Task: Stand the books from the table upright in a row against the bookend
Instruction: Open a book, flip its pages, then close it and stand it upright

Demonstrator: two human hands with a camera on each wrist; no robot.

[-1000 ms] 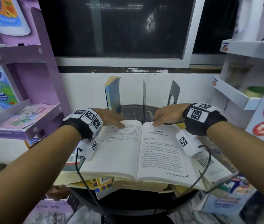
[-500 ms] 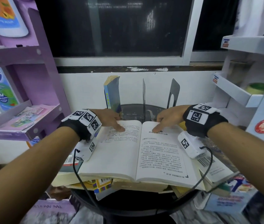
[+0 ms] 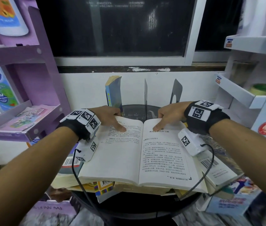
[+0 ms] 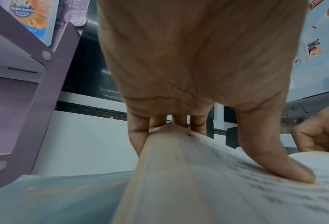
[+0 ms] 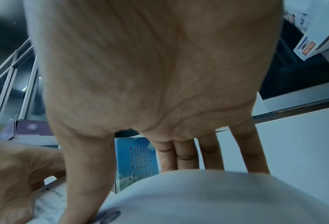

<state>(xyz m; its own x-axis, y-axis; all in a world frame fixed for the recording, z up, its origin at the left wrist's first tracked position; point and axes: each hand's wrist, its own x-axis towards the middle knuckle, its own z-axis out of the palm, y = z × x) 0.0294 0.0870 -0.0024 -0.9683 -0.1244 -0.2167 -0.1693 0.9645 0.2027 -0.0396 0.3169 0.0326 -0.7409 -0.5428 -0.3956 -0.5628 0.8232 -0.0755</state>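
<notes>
A thick white paperback with printed pages (image 3: 137, 150) is lying open on top of a loose heap of flat books (image 3: 106, 187) at the middle of the round black table (image 3: 135, 207). Its far edge is gripped on both sides: the left hand (image 3: 108, 117) and the right hand (image 3: 169, 114) each have the thumb pressed onto a page and the fingers (image 5: 186, 154) curled behind the cover. At the table's far edge, one blue paperback (image 3: 113, 93) is stood upright beside thin dark metal bookends (image 3: 176, 92). Judged so, one book is placed; the open one and the heap are left.
</notes>
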